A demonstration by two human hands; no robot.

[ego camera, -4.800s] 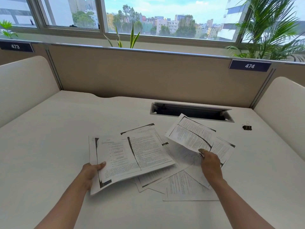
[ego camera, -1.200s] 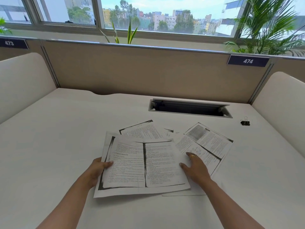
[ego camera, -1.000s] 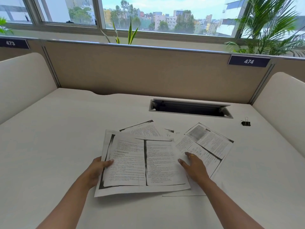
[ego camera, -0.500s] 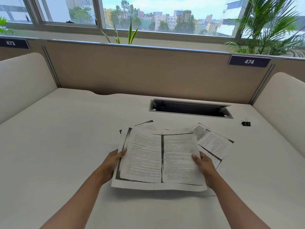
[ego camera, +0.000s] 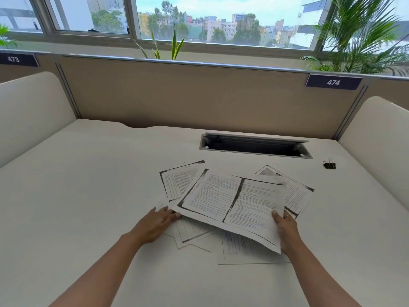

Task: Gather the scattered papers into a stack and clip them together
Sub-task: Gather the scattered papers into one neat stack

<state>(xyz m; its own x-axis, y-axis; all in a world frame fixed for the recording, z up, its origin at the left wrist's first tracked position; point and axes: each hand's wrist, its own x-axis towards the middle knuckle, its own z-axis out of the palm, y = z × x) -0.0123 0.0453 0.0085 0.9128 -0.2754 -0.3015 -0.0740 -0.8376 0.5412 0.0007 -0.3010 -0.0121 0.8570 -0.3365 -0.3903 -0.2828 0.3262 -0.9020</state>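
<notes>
Gripping papers (ego camera: 232,202), right hand (ego camera: 286,231); left hand (ego camera: 155,224) touching them.

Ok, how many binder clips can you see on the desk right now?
1. The black binder clip lies on the desk at the far right, beyond the papers and right of the cable slot. Another could be hidden under the papers.

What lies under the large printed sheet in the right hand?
Loose printed sheets lie on the desk beneath it, showing at its left, right and near edges. Their middles and number are hidden by the large sheet.
</notes>
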